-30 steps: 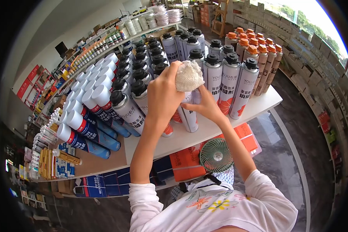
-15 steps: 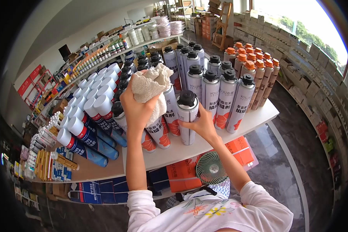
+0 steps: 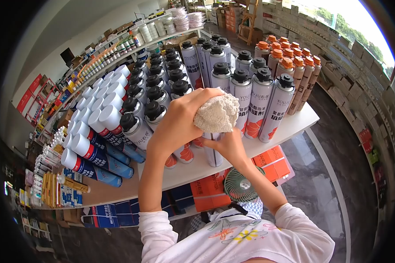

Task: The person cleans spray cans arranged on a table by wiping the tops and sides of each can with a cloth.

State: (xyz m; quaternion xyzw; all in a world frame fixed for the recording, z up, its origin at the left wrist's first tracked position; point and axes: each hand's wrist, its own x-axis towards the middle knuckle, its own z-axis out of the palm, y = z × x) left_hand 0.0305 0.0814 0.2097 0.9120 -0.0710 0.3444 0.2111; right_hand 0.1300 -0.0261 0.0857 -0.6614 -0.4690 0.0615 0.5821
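Note:
My left hand (image 3: 180,116) is closed on a bunched cream cloth (image 3: 218,113), which covers the top of a spray can (image 3: 213,153). My right hand (image 3: 228,144) grips that can around its side, and the can stands at the front edge of the shelf. Its black cap is hidden under the cloth. White cans with black caps (image 3: 274,107) and orange print stand upright close by on the right. More black-capped cans (image 3: 138,131) fill rows on the left of my hands.
Blue cans with white caps (image 3: 94,160) stand at the left, and brown cans with orange caps (image 3: 296,83) at the right. Under the white shelf top (image 3: 307,118) are orange boxes (image 3: 210,193) and a green fan (image 3: 244,184). Stocked shelving (image 3: 338,74) lines the right wall.
My left hand has moved right and down, bringing the cloth onto the top of the can. My right hand keeps its grip on the can.

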